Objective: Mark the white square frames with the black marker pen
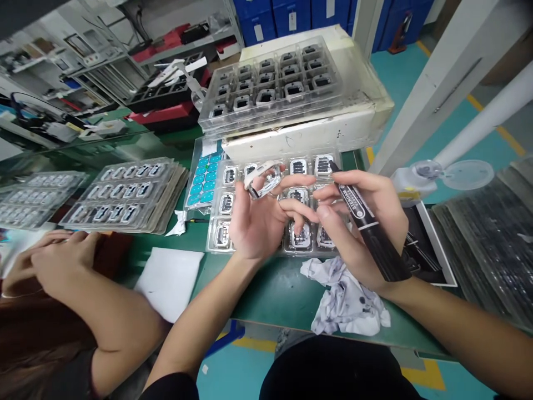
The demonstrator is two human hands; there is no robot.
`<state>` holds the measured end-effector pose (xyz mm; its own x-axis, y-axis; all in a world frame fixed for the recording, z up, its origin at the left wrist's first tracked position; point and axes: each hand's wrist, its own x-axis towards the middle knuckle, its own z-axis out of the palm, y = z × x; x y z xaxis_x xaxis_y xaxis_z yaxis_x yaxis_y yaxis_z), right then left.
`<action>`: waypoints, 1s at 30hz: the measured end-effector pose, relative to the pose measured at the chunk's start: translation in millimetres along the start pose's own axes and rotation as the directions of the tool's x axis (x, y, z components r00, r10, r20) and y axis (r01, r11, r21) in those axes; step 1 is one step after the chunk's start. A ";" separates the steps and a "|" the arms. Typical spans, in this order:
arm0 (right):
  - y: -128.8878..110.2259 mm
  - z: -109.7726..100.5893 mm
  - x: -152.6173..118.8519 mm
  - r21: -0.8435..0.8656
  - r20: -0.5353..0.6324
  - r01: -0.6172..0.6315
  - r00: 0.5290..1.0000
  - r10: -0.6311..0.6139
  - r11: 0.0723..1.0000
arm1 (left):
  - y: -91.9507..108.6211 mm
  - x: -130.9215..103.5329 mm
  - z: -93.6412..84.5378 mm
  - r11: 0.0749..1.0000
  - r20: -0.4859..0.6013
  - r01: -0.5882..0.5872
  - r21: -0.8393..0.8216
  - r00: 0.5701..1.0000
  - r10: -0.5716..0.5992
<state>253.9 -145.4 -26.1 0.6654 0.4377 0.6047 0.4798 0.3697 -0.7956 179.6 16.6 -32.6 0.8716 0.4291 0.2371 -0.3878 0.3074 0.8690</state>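
Between the thumb and fingers of my left hand is a small white and silver frame-shaped part, held tilted above a clear plastic tray. My right hand grips a black marker, its dark tip pointing up and to the left. The fingertips of both hands meet or nearly meet over the tray. Similar silver-rimmed parts sit in the tray's compartments, some hidden behind my hands. Below my right hand lies a crumpled, ink-stained white cloth.
Behind the tray, a white box bears another filled tray. Stacked trays and a folded white cloth are at left, beside a co-worker's hands. At right are an open box, a bottle and stacked trays.
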 end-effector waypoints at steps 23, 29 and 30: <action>-4.0 -3.7 5.9 -0.002 -0.047 -0.001 0.999 0.001 1.000 | 30.1 5.0 -20.4 0.973 -0.145 0.027 -0.230 0.987 -0.062; -5.2 -5.2 6.2 0.005 -0.033 0.002 0.999 -0.002 1.000 | 33.9 5.9 -28.8 0.970 -0.069 -0.012 -0.243 0.998 -0.005; -5.6 -5.5 6.1 0.003 -0.032 -0.007 0.999 0.007 1.000 | 34.7 6.6 -30.0 0.970 -0.067 -0.030 -0.242 0.998 0.014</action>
<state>258.4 -149.4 -18.1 0.6868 0.4138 0.5976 0.4734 0.3693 -0.7997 162.9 55.6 -14.0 0.8440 0.4894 0.2194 -0.4747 0.4912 0.7303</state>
